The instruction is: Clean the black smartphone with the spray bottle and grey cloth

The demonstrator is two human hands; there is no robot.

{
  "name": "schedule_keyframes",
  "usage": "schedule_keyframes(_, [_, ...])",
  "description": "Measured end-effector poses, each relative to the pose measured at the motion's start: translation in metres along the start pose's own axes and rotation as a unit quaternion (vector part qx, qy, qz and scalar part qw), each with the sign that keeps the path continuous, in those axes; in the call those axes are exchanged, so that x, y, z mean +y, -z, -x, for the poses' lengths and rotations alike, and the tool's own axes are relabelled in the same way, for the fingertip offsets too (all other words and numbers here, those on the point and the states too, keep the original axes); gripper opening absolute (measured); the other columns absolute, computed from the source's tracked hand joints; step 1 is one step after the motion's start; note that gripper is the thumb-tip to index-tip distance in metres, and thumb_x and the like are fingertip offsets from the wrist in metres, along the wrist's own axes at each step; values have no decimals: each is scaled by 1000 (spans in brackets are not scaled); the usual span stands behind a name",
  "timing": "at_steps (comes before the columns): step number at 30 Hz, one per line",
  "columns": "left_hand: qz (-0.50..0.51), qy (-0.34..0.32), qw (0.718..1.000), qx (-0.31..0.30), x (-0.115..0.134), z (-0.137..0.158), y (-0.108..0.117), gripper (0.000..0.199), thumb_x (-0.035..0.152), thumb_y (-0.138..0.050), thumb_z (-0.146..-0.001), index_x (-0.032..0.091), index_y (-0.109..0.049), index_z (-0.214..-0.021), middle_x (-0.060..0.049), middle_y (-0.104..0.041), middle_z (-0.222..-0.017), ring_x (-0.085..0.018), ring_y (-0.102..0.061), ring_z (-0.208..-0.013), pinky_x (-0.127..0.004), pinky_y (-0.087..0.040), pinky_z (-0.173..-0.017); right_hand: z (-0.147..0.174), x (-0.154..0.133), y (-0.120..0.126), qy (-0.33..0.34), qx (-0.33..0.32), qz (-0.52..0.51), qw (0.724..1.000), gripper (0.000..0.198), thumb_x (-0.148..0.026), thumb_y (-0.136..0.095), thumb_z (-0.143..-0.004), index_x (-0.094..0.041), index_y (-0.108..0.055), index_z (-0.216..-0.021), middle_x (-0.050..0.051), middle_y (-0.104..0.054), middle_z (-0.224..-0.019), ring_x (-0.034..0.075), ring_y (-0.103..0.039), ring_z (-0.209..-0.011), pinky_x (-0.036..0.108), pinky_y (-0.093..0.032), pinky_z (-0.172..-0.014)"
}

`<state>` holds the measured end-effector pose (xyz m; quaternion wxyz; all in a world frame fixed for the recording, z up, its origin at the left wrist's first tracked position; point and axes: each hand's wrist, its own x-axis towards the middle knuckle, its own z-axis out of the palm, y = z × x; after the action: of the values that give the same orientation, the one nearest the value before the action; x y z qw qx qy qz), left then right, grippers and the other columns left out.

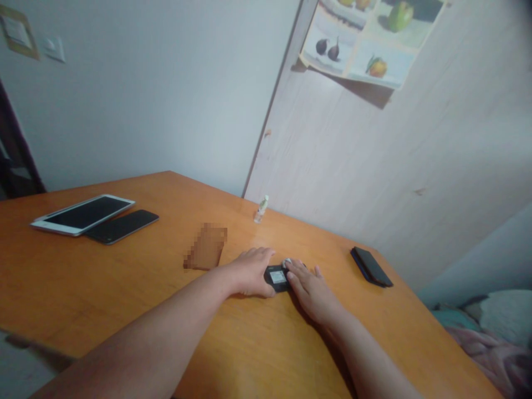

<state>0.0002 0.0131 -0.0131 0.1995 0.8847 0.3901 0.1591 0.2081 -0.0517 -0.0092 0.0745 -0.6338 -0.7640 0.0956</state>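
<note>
Head view: both forearms are reaching in from the near edge across the orange wooden table (124, 288), meeting near its middle. Left hand (251, 271) is lying knuckles up, fingers curled loosely, with the thumb side pressing against the left edge of a small black device (277, 276). Right hand (310, 291) is lying flat, fingers extended, with fingertips touching the device's right and far edge. Neither hand is closing around it; the device is sitting flat on the table between them, pinned from both sides. A pale label is showing on its top face; the text is too small to read.

Just left of the left hand, a pixelated brown patch (205, 246) is lying on the table; I cannot tell what it is. To the right, well apart from the hands, a dark phone (371, 266) is lying near the table's right edge. Farther back, a small clear bottle (261, 209) is standing upright near the far edge. At far left, a white-framed tablet (83, 214) is lying screen up, with a second black phone (122, 225) touching its near-right side. Beyond the table, a pale wood-grain panel is carrying a fruit poster (366, 39).
</note>
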Motion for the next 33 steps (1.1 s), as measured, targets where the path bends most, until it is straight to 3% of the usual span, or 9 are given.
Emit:
schedule_keyframes(3, [-16, 24, 1000, 5, -2, 0, -1, 93, 56, -73, -56, 20, -41, -136, -14, -56, -132, -35, -53, -121, -42, -46, -98, 1, 1, 0, -12, 2, 1, 1000, 55, -49, -22, -103, -24, -40, -149, 8, -33, -157, 26, -23, -148, 62, -8, -117])
schedule_keyframes(8, [-16, 31, 999, 12, -5, -1, -4, 97, 54, -70, -60, 18, -33, -143, -15, -56, -134, -36, -51, -124, -43, -44, -99, 6, -25, 2, 106, -52, -24, 993, 55, -51, -20, -103, -29, -33, -152, 3, -28, -159, 25, -18, -149, 60, -3, -118])
schedule_keyframes(15, [-11, 28, 1000, 1, -3, 0, 1, 100, 57, -74, -56, 19, -36, -141, -14, -57, -132, -34, -53, -121, -40, -46, -96, -7, 11, 2, -101, 15, 55, 993, 55, -45, -23, -103, -20, -36, -150, 8, -30, -158, 30, -19, -148, 69, -6, -113])
schedule_keyframes(17, [-15, 19, 1000, 5, -4, -1, -1, 96, 57, -74, -57, 20, -40, -138, -13, -57, -131, -34, -54, -119, -40, -46, -96, -1, 8, 1, -86, 8, 60, 994, 57, -46, -25, -102, -18, -34, -152, 10, -28, -159, 30, -18, -149, 66, -6, -115])
schedule_keyframes(20, [-26, 2, 999, 18, -7, -2, -4, 82, 56, -72, -59, 20, -49, -128, -12, -59, -126, -32, -55, -114, -40, -47, -95, 7, -6, 1, 23, -30, 29, 999, 60, -51, -23, -102, -22, -30, -154, 8, -25, -160, 25, -18, -149, 58, -6, -118])
schedule_keyframes(22, [-36, -4, 999, 20, -6, -2, -4, 72, 56, -72, -60, 21, -55, -121, -10, -61, -119, -31, -57, -110, -39, -48, -91, 7, -9, 1, 52, -41, 18, 998, 58, -52, -21, -102, -25, -30, -153, 5, -26, -160, 24, -18, -149, 58, -6, -118])
schedule_keyframes(26, [-41, -8, 999, -2, -4, -1, 2, 62, 59, -71, -60, 25, -63, -110, -8, -61, -110, -30, -58, -103, -38, -49, -86, 0, 11, 3, -70, -4, 60, 996, 56, -44, -24, -103, -20, -34, -151, 8, -29, -159, 29, -21, -148, 67, -7, -114])
schedule_keyframes(28, [-41, -8, 999, -7, -3, -1, 4, 58, 60, -71, -60, 26, -66, -107, -7, -61, -108, -29, -58, -102, -37, -49, -86, 1, 18, 5, -98, 2, 81, 992, 56, -42, -27, -102, -17, -35, -151, 11, -29, -158, 30, -22, -148, 67, -9, -114])
schedule_keyframes(33, [-45, -7, 999, -2, -3, -1, 2, 52, 58, -72, -60, 28, -68, -103, -6, -61, -103, -28, -59, -98, -36, -49, -82, 16, 5, 13, 24, -50, 42, 998, 56, -49, -28, -101, -21, -41, -149, 10, -34, -156, 24, -26, -147, 54, -14, -119])
